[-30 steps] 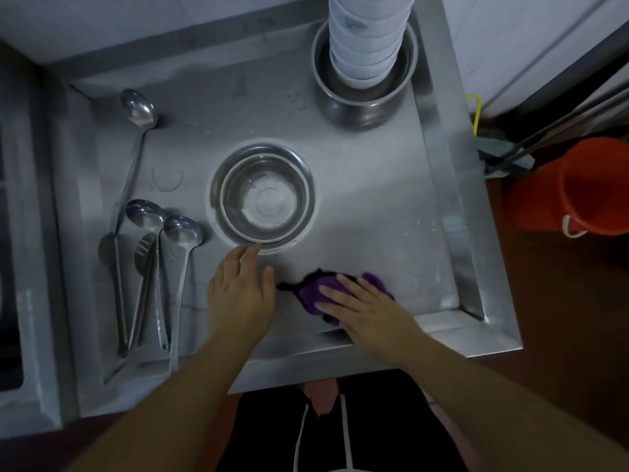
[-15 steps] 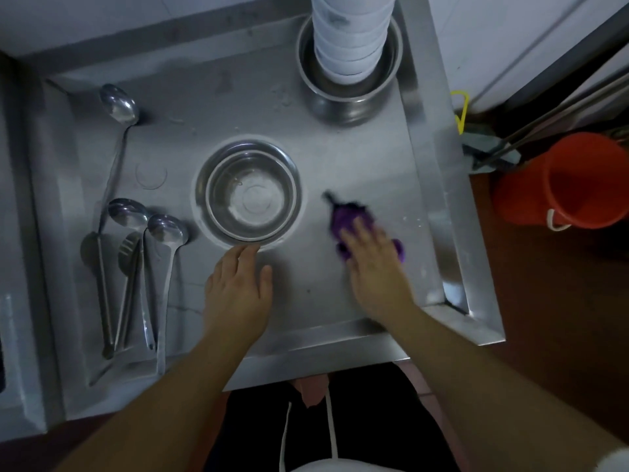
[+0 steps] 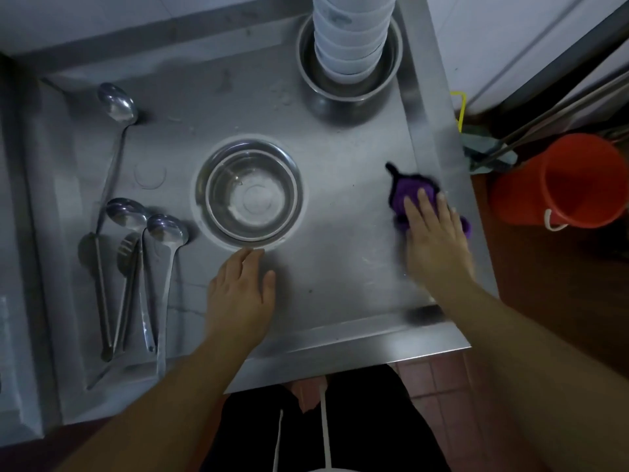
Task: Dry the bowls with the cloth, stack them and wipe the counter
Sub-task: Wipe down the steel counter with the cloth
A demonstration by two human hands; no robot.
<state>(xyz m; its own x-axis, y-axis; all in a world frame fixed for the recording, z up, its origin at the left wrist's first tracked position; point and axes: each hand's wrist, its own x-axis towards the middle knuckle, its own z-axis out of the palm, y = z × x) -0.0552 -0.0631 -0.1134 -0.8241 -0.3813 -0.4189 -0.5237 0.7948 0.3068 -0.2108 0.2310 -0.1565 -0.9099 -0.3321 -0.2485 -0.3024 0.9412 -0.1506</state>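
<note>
A purple cloth (image 3: 406, 190) lies on the steel counter (image 3: 340, 212) near its right rim. My right hand (image 3: 434, 236) presses flat on the cloth with straight fingers. My left hand (image 3: 240, 294) rests flat on the counter, fingertips just below a steel bowl (image 3: 250, 195) that stands upright in the middle. At the back, a tall stack of white bowls (image 3: 350, 39) stands inside a larger steel bowl (image 3: 350, 97).
Several long steel ladles and spoons (image 3: 132, 260) lie along the counter's left side. An orange bucket (image 3: 565, 182) stands on the floor to the right, beside some poles. A raised rim (image 3: 432, 107) borders the counter's right edge.
My right hand has swept the cloth from the front edge up and to the right, toward the right rim. My left hand has stayed put.
</note>
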